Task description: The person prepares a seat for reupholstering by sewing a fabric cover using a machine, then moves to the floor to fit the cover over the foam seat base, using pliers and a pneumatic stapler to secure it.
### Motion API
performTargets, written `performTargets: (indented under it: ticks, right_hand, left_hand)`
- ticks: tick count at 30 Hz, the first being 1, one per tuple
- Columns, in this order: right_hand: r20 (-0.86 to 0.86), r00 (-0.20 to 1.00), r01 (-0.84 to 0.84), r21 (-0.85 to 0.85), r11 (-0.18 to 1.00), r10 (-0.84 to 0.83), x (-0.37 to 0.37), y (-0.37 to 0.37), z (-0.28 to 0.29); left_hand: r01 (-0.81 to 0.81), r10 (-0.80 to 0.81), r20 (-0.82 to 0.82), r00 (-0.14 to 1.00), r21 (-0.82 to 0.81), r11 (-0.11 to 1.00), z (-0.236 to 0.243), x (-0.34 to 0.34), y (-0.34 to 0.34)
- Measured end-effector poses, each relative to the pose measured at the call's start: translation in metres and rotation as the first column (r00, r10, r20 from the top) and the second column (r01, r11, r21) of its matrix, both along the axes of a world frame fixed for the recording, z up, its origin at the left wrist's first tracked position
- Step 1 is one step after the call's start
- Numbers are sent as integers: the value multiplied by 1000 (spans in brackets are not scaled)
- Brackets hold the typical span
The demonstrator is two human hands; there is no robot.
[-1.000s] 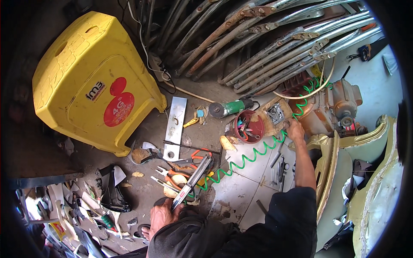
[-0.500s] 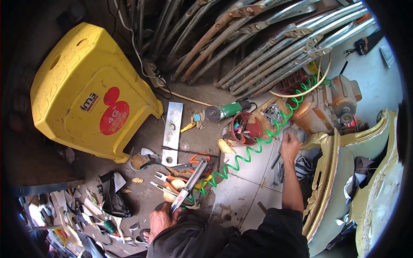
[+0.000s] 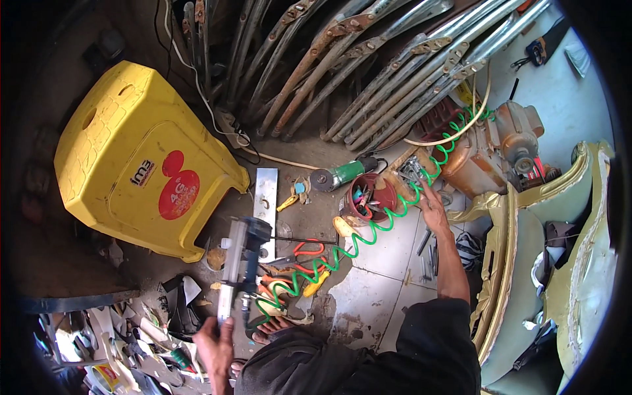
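left hand (image 3: 214,342) gripping pneumatic stapler (image 3: 238,263), right hand (image 3: 433,207) – by green coiled hose (image 3: 368,227)

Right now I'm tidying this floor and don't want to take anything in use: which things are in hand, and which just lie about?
In hand:
- air tool, gripped by the left hand
- green coiled hose running from it
- right hand reaching near the red tub

Lying about:
- yellow stool
- angle grinder
- metal plate
- orange-handled pliers

The left hand (image 3: 216,345) gripped a stapler (image 3: 238,263) at seven o'clock; its green hose (image 3: 368,227) coiled toward two o'clock, where the right hand (image 3: 434,209) reached beside a red tub (image 3: 366,201)
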State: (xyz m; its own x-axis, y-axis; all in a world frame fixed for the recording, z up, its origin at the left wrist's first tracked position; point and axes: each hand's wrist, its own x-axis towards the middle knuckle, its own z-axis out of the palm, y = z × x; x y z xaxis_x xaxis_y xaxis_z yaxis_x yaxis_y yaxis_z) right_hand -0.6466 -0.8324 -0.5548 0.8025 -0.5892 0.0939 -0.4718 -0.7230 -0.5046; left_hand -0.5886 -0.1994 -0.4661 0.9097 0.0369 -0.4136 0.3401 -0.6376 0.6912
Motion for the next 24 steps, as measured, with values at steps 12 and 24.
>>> performTargets:
  ticks: [12, 24]
  right_hand:
    - [-111, 992, -91, -242, 966, 66, 19, 32, -6]
    - [-275, 925, -259, 58, 964, 264, -105, 125, 52]
  left_hand:
    - [-300, 340, 276, 899, -176, 937, 36, 6, 92]
    - [-220, 233, 224, 946, -83, 972, 44, -14, 54]
